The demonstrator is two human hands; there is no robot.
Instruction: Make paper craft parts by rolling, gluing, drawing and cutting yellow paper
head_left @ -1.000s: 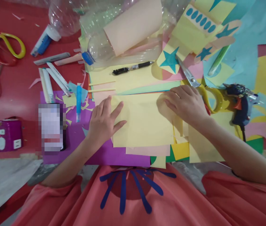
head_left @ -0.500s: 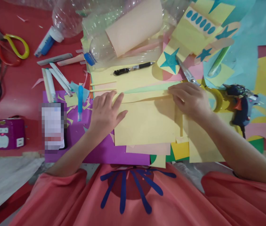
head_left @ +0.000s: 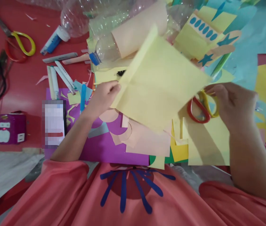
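A pale yellow sheet of paper with a folded strip along its left edge is tilted above the table. My left hand pinches it at that folded edge. At the sheet's right corner, my right hand has its thumb and fingers closed on the paper. Red and yellow scissor handles show just beside my right fingers; the blades are hidden under the sheet. A black pen is mostly covered by the sheet.
Clear plastic bottles and a rolled pink paper lie at the back. Markers, a phone, a purple box and yellow-handled scissors are on the left. Paper scraps cover a purple sheet.
The yellow sheet has been lifted from the table and turned, with both hands now gripping it. My right hand has moved right. Cut paper pieces beneath are uncovered.
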